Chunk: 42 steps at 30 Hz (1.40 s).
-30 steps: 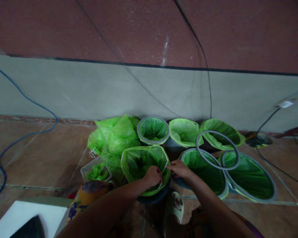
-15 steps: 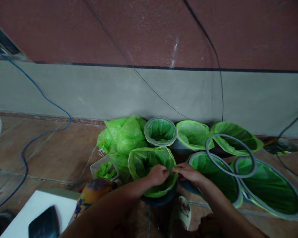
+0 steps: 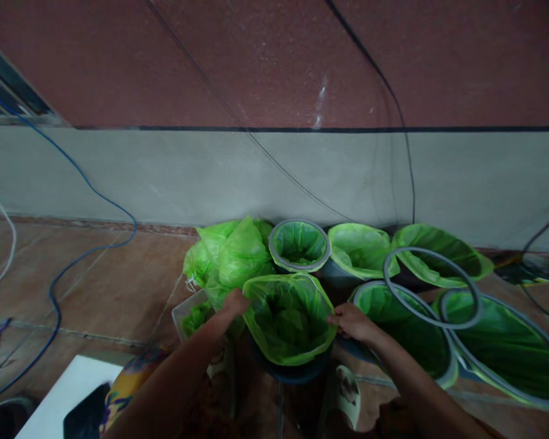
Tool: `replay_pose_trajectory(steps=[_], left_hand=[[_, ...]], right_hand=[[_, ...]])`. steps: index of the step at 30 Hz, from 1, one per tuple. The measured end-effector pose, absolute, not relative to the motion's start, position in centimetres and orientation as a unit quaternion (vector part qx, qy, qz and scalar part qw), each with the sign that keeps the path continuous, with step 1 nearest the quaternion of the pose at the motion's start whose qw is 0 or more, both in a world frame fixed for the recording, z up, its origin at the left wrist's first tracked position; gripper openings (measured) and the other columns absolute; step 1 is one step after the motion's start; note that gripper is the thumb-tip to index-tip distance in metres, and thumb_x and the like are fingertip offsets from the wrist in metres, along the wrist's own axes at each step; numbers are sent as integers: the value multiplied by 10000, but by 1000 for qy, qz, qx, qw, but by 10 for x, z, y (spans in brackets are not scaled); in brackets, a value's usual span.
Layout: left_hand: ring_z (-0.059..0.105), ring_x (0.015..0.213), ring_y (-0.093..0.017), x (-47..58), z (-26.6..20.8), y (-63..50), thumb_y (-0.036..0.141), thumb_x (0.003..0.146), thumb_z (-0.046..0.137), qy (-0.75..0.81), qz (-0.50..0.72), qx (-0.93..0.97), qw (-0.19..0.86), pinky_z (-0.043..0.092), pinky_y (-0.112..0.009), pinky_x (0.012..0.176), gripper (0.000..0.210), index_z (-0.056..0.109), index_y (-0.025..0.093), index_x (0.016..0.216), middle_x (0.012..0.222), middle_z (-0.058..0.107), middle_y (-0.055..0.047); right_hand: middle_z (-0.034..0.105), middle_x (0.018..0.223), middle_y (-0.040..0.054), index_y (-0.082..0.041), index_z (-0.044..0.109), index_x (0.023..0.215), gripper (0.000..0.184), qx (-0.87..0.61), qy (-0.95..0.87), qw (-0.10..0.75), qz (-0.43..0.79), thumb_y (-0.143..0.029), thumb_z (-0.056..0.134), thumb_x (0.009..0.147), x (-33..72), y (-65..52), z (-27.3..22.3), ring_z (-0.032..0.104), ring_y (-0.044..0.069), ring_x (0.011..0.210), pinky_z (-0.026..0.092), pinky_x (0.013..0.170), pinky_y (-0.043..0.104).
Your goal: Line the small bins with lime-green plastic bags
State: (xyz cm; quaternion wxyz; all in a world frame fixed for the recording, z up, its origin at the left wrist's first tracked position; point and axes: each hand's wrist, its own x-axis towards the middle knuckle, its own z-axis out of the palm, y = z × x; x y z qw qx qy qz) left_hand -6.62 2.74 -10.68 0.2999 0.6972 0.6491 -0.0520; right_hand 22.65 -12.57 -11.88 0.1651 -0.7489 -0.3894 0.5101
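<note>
Holding a green bag [image 3: 286, 355] wide by its edge, with two hands well apart. Set in a dark blue bin [image 3: 297, 373], a bit toward six o'clock from the middle of the view. Going round the bag like a clock from here. At ten o'clock, left hand [image 3: 235, 303], back side up, fingers pinched on the edge. At three o'clock, right hand [image 3: 353, 321], fingers curled, also gripping the edge. Left arm [image 3: 192, 358] slanting up toward one o'clock — right arm [image 3: 407, 372] slanting up toward ten. Between ten and eleven, a heap of puffy green bags [image 3: 240, 259]. At nine, a white tub [image 3: 177, 316] with green stuff inside. At twelve, a small bin with a grey rim [image 3: 299, 267]. Near three, more green-lined bins [image 3: 516, 347] and a loose grey ring [image 3: 477, 302] over them. At five, a pale slipper [image 3: 350, 402] with a brown picture — too dim to make out.
</note>
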Motion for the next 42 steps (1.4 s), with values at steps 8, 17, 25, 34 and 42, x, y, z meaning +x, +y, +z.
replay_pose_trajectory(steps=[8,17,25,34,42], left_hand=[[654,835,-209,-49,-73,42,239,853,489,641,-12,728,245,453,-271,700,255,714,144,780,777,698,-94],[638,827,-169,-44,4,36,376,789,614,420,333,667,518,466,-280,811,235,729,172,768,798,720,-28],[626,952,-194,-2,9,6,425,748,693,306,346,576,675,449,-318,913,263,762,172,770,949,727,-63],[621,957,-199,35,-26,-10,568,853,506,259,251,585,727,451,-347,920,517,704,147,1076,1011,710,-81],[569,649,-121,26,-62,-18,361,901,437,278,89,716,635,459,-244,682,312,666,155,849,671,632,-8]], right_hand=[[534,439,-5,-161,657,553,165,-780,-451,149,407,-274,620,668,235,-125,-82,488,125,464,336,471,245],[745,847,28,-246,756,773,185,-605,-336,591,414,-355,783,626,219,-121,-9,643,201,840,475,845,345],[587,668,-50,-225,690,940,272,-526,-315,564,553,-316,766,696,188,-106,-3,467,59,521,382,511,207],[386,522,-83,-162,571,676,341,-560,-337,496,571,-474,703,712,151,-85,-16,211,22,425,121,397,211],[469,611,-61,-176,660,819,283,-496,-235,632,546,-408,759,690,198,-76,-8,187,15,422,120,367,188]])
